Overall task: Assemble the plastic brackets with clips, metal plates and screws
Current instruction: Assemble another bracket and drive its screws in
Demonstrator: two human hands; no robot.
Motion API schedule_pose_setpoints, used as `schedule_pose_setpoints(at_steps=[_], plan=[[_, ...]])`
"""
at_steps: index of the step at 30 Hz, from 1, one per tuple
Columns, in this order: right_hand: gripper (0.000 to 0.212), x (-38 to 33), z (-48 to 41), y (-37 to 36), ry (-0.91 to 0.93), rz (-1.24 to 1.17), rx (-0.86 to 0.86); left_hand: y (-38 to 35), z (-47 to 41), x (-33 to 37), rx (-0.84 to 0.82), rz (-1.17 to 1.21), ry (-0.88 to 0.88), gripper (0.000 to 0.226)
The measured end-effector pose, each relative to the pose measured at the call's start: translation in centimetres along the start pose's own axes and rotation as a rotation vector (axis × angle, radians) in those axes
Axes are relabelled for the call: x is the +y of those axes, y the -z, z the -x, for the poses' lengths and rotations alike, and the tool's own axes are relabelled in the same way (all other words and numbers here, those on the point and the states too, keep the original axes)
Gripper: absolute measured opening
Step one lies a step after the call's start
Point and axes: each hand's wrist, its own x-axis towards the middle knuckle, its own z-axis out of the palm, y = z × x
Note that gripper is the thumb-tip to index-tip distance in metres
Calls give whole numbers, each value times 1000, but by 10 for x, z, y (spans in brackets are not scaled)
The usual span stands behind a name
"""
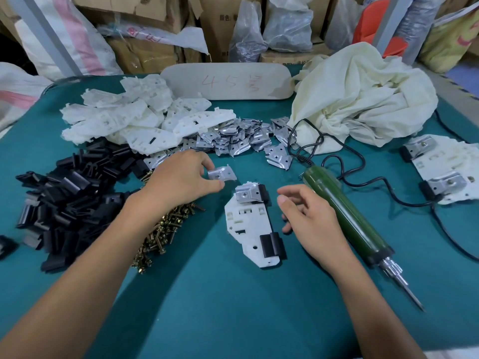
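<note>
The bracket (pixel 248 224), flat white plastic, lies between the hands. Both black clips (pixel 270 246) are on, and a bent shiny plate (pixel 247 194) covers the far one. The near clip is still bare, and no screws appear driven. The left hand (pixel 181 177) pinches a second plate (pixel 222 173) at its fingertips. The right hand (pixel 308 216) hovers loosely open and holds nothing.
</note>
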Motion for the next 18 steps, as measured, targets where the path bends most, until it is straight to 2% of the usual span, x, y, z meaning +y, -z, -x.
schedule_pose_setpoints(at_steps=[7, 12, 18], plan=[[24, 2, 35, 16, -116, -24, -117, 1, 85, 36, -107, 43, -216, 41], [29, -3, 39, 13, -188, 22, -204, -14, 105, 43, -103, 81, -215, 47], [25, -2, 39, 11, -239, -29, -184, -29, 108, 46, -68, 166, -207, 40]])
